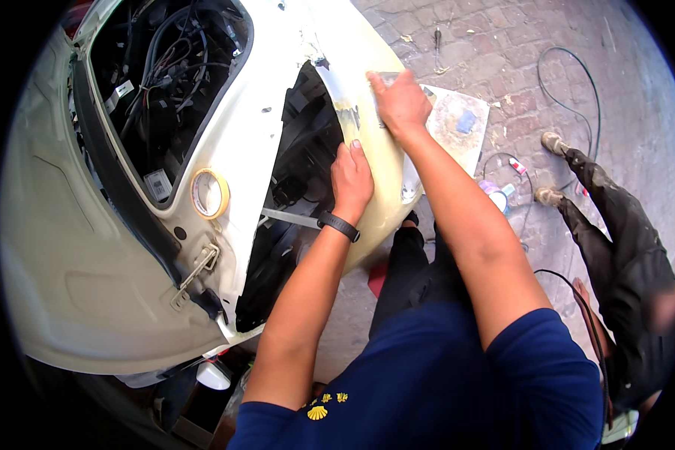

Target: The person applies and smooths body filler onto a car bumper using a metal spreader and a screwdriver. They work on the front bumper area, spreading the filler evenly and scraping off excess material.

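A pale cream car body panel [386, 161], patched with yellowish filler and grey smears, curves along a large opening in the white bodywork. My left hand [352, 180], a dark band at its wrist, grips the panel's inner edge beside that opening, the thumb on top and the other fingers partly hidden. Farther up, my right hand [403, 105] is pressed to the panel's outer side, its fingers closed over a flat greyish piece [388, 76]. Most of that piece is covered by the hand, so its kind cannot be made out.
A roll of masking tape [210, 193] lies on the bodywork near the hood hinge [199, 274]. Beyond the panel are a stained white board [451, 139] with a blue piece [466, 122], and a screwdriver [437, 39]. A black cable [594, 86] crosses the paving near another person [604, 195].
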Demonstrator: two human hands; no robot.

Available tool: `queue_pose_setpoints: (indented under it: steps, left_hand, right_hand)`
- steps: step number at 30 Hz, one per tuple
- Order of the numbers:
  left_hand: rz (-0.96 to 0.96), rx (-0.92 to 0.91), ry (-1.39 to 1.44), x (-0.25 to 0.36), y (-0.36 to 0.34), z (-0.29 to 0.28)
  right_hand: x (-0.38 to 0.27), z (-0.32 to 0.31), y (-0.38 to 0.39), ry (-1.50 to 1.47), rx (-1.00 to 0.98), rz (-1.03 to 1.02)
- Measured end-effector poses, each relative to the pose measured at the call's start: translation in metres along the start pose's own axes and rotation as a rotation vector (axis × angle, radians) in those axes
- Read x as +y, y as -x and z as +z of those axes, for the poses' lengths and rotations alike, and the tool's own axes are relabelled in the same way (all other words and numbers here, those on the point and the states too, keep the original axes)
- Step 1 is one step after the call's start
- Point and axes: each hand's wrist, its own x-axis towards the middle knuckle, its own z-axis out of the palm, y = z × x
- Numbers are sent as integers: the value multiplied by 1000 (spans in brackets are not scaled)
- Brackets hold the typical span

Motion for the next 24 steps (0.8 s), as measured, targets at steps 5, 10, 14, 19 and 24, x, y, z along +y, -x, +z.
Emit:
queue_pose_setpoints:
  steps: [5, 10, 14, 19, 24]
  left_hand:
    - [14, 1, 3, -4, 1, -1]
    - [19, 1, 56, -1, -1, -2]
    - [14, -26, 37, -2, 0, 0]
    - [22, -14, 51, -11, -1, 2]
    - [-3, -40, 74, -8, 2, -3]
  right_hand:
    - [10, -2, 16, 35, -109, -120]
    - [85, -6, -25, 89, -38, -100]
    - [111, 20, -20, -40, 53, -280]
    - [114, 14, 0, -8, -71, -484]
    - [121, 1, 9, 104, -158, -786]
